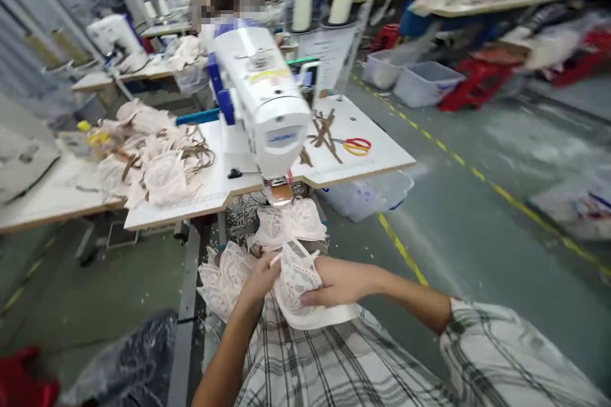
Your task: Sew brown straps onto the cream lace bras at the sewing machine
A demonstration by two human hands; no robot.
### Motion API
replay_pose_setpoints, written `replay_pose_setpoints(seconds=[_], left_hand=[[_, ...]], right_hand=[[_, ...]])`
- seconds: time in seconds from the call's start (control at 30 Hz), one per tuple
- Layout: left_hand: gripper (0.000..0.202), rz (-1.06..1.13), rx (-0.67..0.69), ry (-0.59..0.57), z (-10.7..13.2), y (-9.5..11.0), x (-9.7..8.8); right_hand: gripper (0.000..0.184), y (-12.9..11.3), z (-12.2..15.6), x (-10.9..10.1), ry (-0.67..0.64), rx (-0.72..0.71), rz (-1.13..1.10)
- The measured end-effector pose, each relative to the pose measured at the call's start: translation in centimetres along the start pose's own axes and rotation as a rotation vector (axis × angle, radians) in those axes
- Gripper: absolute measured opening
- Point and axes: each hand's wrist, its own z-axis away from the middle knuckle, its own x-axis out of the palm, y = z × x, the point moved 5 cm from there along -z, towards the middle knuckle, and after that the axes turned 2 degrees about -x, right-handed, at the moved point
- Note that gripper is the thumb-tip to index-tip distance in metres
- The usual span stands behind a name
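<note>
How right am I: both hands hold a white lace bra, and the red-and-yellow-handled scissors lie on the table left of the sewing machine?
One slip: the scissors lie right of the sewing machine, as the head view shows. They are on the table, and left hand and right hand hold the white lace bra.

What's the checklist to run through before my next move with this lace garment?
1. Left hand on the lace garment: ok, holding its edge.
2. Right hand on it: ok, thumb across the lace front.
3. Garment apart from the sewing machine: ok, held below the machine head.
4. Scissors on the tabletop: ok, lying beside the machine.
5. Tabletop free of brown strips: not ok, several lie near the scissors.
6. Needle position: cannot tell, too small and blurred.
</note>
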Motion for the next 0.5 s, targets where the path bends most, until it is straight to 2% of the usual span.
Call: replay_pose_setpoints(seconds=[0.07, 0.13, 0.2, 0.23, 0.27, 0.37, 0.43, 0.5], left_hand=[[0.047, 0.056, -0.029, -0.107, -1.5, 0.5, 3.3], [0.045, 0.109, -0.038, -0.131, -2.7, 1.0, 5.9], [0.042, 0.137, -0.034, -0.115, -3.9, 1.6, 7.4], [0.040, 0.135, -0.033, -0.102, -4.4, 1.8, 7.7], [0.039, 0.121, -0.033, -0.090, -4.9, 2.0, 7.9], [0.043, 0.027, -0.036, -0.037, -5.9, 2.1, 7.9], [0.049, -0.049, -0.038, 0.012, -6.3, 2.1, 7.6], [0.054, -0.116, -0.051, 0.051, -6.4, 2.0, 7.5]], right_hand=[[0.031, -0.2, 2.9, -2.1, -0.051, 0.077, -0.164], [0.040, 0.4, 5.6, -4.0, -0.114, 0.135, -0.285], [0.044, 2.6, 7.8, -6.0, -0.157, 0.200, -0.314], [0.044, 4.5, 8.4, -7.5, -0.103, 0.266, -0.260], [0.042, 6.9, 8.8, -9.4, 0.003, 0.351, -0.165], [0.035, 14.4, 8.8, -17.8, 0.548, 0.648, 0.199], [0.038, 18.6, 7.3, -23.1, 0.758, 0.735, 0.297], [0.042, 21.9, 5.1, -27.9, 0.896, 0.795, 0.340]])
